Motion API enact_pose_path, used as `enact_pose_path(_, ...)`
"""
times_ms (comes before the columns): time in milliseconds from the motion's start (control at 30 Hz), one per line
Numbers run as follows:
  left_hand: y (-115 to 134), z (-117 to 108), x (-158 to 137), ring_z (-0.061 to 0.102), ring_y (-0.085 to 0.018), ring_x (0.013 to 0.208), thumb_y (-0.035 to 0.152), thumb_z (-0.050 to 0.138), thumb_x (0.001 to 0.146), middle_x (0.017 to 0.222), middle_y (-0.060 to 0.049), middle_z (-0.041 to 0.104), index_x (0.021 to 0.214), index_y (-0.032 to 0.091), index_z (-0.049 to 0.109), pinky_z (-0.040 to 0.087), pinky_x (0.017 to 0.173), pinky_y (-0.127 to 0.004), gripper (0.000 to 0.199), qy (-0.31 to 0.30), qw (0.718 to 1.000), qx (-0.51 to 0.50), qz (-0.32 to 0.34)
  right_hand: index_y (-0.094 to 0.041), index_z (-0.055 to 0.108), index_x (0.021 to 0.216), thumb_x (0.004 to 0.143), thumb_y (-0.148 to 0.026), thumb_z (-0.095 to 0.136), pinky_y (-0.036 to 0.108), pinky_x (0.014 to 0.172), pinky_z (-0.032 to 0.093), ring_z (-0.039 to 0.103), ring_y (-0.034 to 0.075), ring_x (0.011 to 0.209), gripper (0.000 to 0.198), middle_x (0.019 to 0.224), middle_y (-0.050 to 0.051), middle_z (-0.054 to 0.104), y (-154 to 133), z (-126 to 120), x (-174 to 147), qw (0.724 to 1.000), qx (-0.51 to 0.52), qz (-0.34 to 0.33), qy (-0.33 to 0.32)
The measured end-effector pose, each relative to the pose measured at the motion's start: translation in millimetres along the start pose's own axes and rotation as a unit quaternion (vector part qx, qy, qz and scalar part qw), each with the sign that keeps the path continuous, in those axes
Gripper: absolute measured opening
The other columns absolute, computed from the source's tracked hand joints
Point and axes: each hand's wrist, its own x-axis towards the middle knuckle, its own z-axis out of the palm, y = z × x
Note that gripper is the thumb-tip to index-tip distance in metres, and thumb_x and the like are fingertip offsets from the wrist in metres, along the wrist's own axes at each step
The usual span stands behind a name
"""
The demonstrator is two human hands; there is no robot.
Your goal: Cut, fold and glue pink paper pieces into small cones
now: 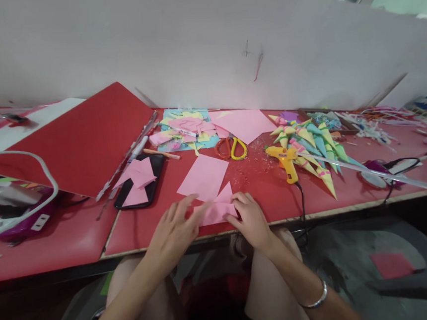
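Note:
A small pink paper (214,213), which looks folded, lies near the table's front edge between my hands. My right hand (251,219) pinches its right end between thumb and fingers. Over the left end hovers my left hand (175,230), its fingers spread and a little blurred; whether a fingertip touches the paper I cannot tell. Just beyond lies a flat pink paper sheet (204,175), with a pointed pink piece (225,194) beside it. Scissors (231,149) with one orange-red and one yellow handle rest farther back.
A yellow glue gun (285,162) with a cord stands right, before a heap of paper cones (309,139). At left, pink pieces (138,175) lie on a black phone-like slab (150,195). Behind are paper scraps (186,127), a red board (84,136) and a white partition (188,47).

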Motion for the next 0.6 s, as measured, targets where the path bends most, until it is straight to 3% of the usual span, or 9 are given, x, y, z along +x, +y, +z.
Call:
enact_pose_path(100,3.1,-6.7,6.1,0.052,-0.021,0.105,0.005,0.043,0.080,0.125,-0.002,0.054,0.116,0.029,0.051,0.037,0.089,-0.035,0.045,-0.071,0.985,0.027,0.153,-0.017,0.055,0.073,0.081,-0.024,0.056,0.032,0.073,0.043,0.050,0.020,0.083,0.011,0.091,0.005,0.059,0.5,-0.2,2.5,1.000,0.001,-0.008,-0.006)
enact_pose_path(200,6.3,-10.4,9.4,0.056,-0.018,0.098,0.006,0.041,0.083,0.118,-0.002,0.059,0.119,0.024,0.050,0.039,0.084,-0.032,0.041,-0.102,0.968,0.045,0.223,-0.017,0.055,0.073,0.084,-0.028,0.052,0.032,0.072,0.042,0.050,0.020,0.082,0.016,0.090,0.006,0.059,1.8,1.0,3.6,1.000,0.006,-0.016,-0.003)
enact_pose_path(467,-15.3,-13.8,-11.4,0.058,-0.017,0.098,-0.002,0.037,0.079,0.119,-0.001,0.060,0.118,0.023,0.052,0.039,0.084,-0.032,0.048,-0.095,0.973,0.057,0.203,-0.017,0.055,0.071,0.082,-0.029,0.054,0.033,0.071,0.043,0.050,0.021,0.081,0.017,0.090,0.006,0.059,2.7,0.7,4.7,1.000,-0.001,-0.016,0.000)
enact_pose_path(600,-31.0,-16.9,-19.1,0.058,-0.016,0.100,-0.004,0.033,0.078,0.120,0.000,0.060,0.118,0.025,0.054,0.038,0.089,-0.032,0.053,-0.113,0.975,0.031,0.191,-0.016,0.058,0.084,0.083,-0.029,0.053,0.033,0.072,0.045,0.051,0.022,0.083,0.015,0.090,0.008,0.060,1.1,4.1,-0.9,0.999,-0.033,-0.019,0.027)
